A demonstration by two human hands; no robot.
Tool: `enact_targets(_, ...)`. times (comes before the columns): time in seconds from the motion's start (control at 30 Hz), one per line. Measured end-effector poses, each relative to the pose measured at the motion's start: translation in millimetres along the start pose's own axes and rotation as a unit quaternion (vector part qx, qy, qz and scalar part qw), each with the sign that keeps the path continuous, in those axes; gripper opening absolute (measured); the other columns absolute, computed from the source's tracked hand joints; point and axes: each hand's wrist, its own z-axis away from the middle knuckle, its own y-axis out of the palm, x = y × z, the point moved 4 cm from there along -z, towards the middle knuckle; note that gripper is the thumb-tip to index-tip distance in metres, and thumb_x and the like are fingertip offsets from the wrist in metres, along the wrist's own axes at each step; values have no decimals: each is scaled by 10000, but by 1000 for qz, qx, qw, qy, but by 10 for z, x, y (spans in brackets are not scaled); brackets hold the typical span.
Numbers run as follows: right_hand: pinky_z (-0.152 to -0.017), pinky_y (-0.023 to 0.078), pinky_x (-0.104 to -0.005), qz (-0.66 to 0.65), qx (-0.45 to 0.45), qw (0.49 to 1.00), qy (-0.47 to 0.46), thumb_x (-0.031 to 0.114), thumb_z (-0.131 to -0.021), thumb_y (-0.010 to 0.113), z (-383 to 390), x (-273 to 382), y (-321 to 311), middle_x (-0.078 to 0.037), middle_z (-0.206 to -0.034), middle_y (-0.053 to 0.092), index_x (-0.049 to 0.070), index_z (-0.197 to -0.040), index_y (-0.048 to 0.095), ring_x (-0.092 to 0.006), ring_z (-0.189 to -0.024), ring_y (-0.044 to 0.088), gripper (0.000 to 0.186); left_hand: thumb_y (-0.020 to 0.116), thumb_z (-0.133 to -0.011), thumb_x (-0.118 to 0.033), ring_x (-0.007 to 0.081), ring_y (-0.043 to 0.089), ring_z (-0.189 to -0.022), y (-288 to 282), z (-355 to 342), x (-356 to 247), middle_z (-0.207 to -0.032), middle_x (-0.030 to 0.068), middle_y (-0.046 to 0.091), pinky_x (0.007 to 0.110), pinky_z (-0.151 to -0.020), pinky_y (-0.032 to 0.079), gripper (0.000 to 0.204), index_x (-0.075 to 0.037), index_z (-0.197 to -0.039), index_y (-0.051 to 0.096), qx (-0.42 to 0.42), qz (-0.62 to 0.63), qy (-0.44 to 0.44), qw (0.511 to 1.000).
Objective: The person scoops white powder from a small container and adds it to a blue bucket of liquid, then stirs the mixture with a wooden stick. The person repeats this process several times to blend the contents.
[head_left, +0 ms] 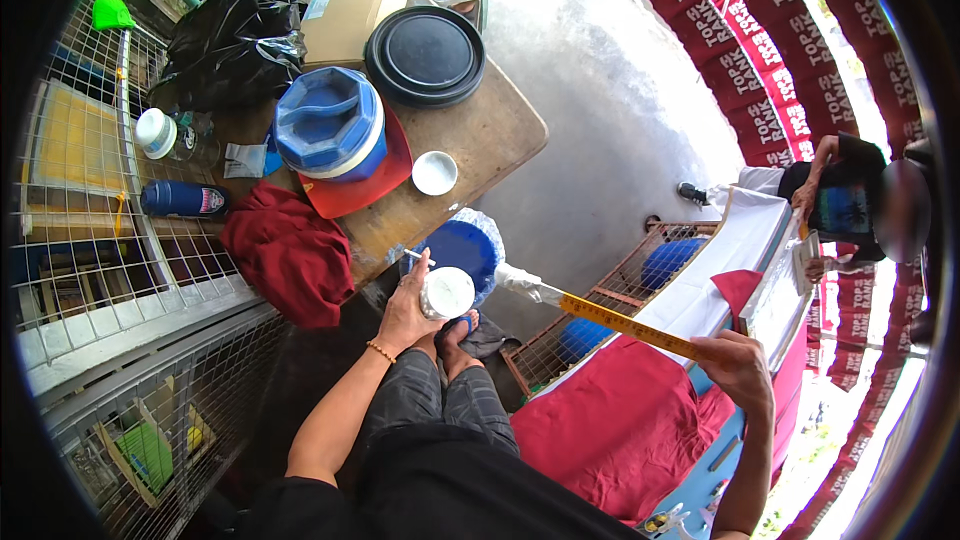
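Note:
My left hand is closed around a white cup, with a thin white stick by its fingertips. Just beyond the cup stands a blue bucket with a whitish covering around its rim and a dark blue inside. Out to the right, my right hand grips one end of a yellow measuring stick with dark markings. The stick's far end runs into a white wrapping that reaches the bucket's right side; whether they touch, I cannot tell.
Left of the bucket, a brown table bears a blue water jug, white bowl, black lid and dark red cloth. Red cloth covers a surface at right. Another person stands beyond; wire mesh lines the left.

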Motion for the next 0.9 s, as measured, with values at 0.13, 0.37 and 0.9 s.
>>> enact_targets(0.13,-620,581,-388,62,-36,996,-47,64,-877,905,46,387,-324,-37,-817,752,135,-1140,910,-222,-678,745,272,1022,-667,-103,434,506,-1599,94,-99,-171,-1848,188,365,483,-1292,484,1470,-68,-1838,135,12,0,55,998)
enact_targets(0.37,-556,505,-369,210,-45,962,-169,70,-881,862,-162,1062,-340,18,-760,673,215,-1147,893,-147,-661,687,305,1053,-703,-198,405,602,-1515,75,-190,-469,-1821,241,396,468,-1248,525,1455,-59,-1836,152,-16,4,108,994)
enact_targets(0.9,-604,491,-339,367,-37,872,-321,132,-901,815,38,1861,110,-22,-943,671,146,-1310,840,-165,-754,645,410,1077,-629,-149,426,484,-1618,-51,-149,-632,-1815,258,390,464,-1321,448,1517,-12,-1822,151,-95,36,32,994)
